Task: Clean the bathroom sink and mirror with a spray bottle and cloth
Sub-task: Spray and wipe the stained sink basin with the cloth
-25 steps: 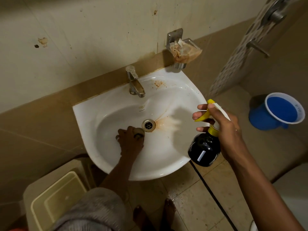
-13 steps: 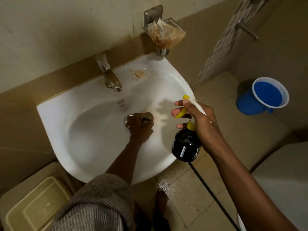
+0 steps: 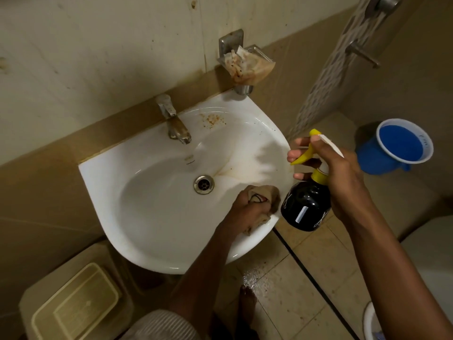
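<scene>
Left hand (image 3: 245,209): fingers curled round a crumpled beige cloth (image 3: 266,196), pressing it on the inner right slope of the sink (image 3: 152,241), between the drain (image 3: 204,184) and the near-right rim; right hand (image 3: 340,177): gripping the neck of 1 spray bottle (image 3: 306,204), fingers hooked over the yellow trigger, bottle held in the air just beside the sink's right edge.

Spray bottle: black body, yellow collar; long axis roughly upright, tilted slightly, base toward the floor; nozzle points away from the person toward the upper left, over the basin's right rim.

Progress, as judged: wiping of the basin is under way; the left half looks white; a brown streak runs right from the drain; rusty speckles sit on the back ledge right of the tap (image 3: 175,123); both remain to be cleaned. No mirror is in view, so that part cannot be assessed and presumably is left.

Other items: stained wall holder (image 3: 245,65); blue mug (image 3: 402,148) on the floor.
</scene>
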### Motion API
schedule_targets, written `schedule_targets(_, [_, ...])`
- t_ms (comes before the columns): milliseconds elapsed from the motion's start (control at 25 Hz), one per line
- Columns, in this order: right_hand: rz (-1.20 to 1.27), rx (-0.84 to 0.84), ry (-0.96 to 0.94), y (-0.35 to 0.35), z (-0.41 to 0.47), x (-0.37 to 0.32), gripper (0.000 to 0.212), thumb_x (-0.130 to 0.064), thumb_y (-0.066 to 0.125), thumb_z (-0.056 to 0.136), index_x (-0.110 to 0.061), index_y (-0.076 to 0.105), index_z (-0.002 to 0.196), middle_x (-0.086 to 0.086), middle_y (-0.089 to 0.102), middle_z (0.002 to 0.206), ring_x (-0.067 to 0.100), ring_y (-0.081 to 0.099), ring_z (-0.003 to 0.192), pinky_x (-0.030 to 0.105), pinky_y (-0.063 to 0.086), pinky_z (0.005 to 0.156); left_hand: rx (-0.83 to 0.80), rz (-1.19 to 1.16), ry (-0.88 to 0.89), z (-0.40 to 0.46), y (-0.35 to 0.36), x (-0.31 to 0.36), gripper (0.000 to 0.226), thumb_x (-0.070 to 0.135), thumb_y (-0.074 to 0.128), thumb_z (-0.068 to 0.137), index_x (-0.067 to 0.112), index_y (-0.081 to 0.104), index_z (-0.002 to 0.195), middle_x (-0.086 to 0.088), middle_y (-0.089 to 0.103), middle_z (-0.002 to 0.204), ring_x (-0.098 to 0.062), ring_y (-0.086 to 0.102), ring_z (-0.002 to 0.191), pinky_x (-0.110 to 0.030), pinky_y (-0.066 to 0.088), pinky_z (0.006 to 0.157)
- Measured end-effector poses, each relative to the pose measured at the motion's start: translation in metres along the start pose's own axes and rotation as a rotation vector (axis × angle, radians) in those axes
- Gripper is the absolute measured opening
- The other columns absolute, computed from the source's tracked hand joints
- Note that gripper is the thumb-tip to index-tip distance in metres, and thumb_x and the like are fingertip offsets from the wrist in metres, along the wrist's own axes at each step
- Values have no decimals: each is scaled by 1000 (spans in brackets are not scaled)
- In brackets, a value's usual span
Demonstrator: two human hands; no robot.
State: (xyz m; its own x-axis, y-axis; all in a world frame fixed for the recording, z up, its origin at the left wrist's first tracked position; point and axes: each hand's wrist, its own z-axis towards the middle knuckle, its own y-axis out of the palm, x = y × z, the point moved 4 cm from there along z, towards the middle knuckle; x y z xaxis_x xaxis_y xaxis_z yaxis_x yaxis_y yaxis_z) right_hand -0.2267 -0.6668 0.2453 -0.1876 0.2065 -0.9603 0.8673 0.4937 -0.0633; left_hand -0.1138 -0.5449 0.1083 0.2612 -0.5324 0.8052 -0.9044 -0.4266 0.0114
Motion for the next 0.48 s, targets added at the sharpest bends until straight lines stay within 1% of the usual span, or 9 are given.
schedule_targets(80, [-76, -16, 19, 0, -2, -3, 36, -37, 53, 107, -10, 77, 110, 11, 82, 95, 12, 76, 83, 31, 64, 73, -102, -45, 22, -7, -4, 2, 31, 16, 71, 75, 26, 64, 104, 0, 70, 99, -19, 67, 95, -33, 55, 88])
schedule_targets(160, [-154, -36, 68, 2, -5, 1, 33, -33, 57, 105, -9, 79, 105, 14, 82, 94, 16, 76, 83, 34, 63, 76, -229, -100, 86, -11, -16, 1, 29, 11, 67, 71, 14, 68, 99, -1, 69, 92, -21, 66, 93, -36, 55, 83])
schedule_targets(200, [-205, -56, 103, 3, -6, 6, 30, -32, 59, 104, -10, 80, 101, 15, 82, 92, 20, 76, 84, 37, 62, 78, -221, -99, 133, -9, -27, -1, 29, 7, 65, 72, 12, 69, 100, 0, 70, 92, -22, 67, 93, -36, 55, 80])
schedule_targets(240, [-265, -85, 136, 5, -8, 11, 28, -30, 61, 102, -11, 80, 98, 14, 83, 89, 21, 76, 84, 39, 60, 80, -153, -97, 164, -8, -38, -2, 29, 3, 64, 75, 14, 71, 101, 1, 72, 93, -22, 69, 92, -38, 56, 78])
schedule_targets(280, [-323, -115, 158, 7, -10, 17, 27, -31, 62, 100, -13, 81, 95, 12, 83, 86, 22, 75, 83, 40, 57, 82, -52, -133, 193, -4, -49, -2, 25, -1, 64, 79, 15, 72, 97, 0, 74, 90, -22, 71, 83, -41, 56, 74])
schedule_targets(360, [-372, -129, 175, 13, -15, 30, 26, -32, 62, 100, -17, 81, 92, 7, 83, 82, 21, 76, 82, 39, 54, 81, 179, -241, 222, 10, -68, -5, 21, -11, 61, 84, 8, 67, 81, -12, 69, 76, -19, 62, 48, -45, 51, 63])
schedule_targets(400, [-360, -116, 182, 15, -17, 35, 25, -32, 63, 100, -18, 82, 91, 7, 83, 82, 19, 75, 80, 36, 53, 80, 330, -250, 198, 22, -77, -9, 19, -11, 62, 84, 7, 65, 81, -20, 68, 79, -18, 57, 41, -41, 49, 59])
schedule_targets(440, [-338, -106, 188, 17, -19, 39, 25, -33, 64, 100, -18, 81, 92, 7, 83, 82, 16, 75, 78, 33, 52, 78, 494, -207, 142, 36, -86, -16, 16, -6, 66, 82, 10, 64, 86, -24, 67, 90, -19, 59, 46, -36, 50, 56])
schedule_targets(480, [-316, -99, 195, 20, -21, 43, 24, -34, 64, 100, -18, 81, 93, 8, 83, 83, 13, 73, 76, 29, 52, 76, 625, -105, 70, 48, -91, -22, 20, 1, 72, 80, 11, 64, 95, -23, 63, 105, -22, 64, 62, -34, 52, 58])
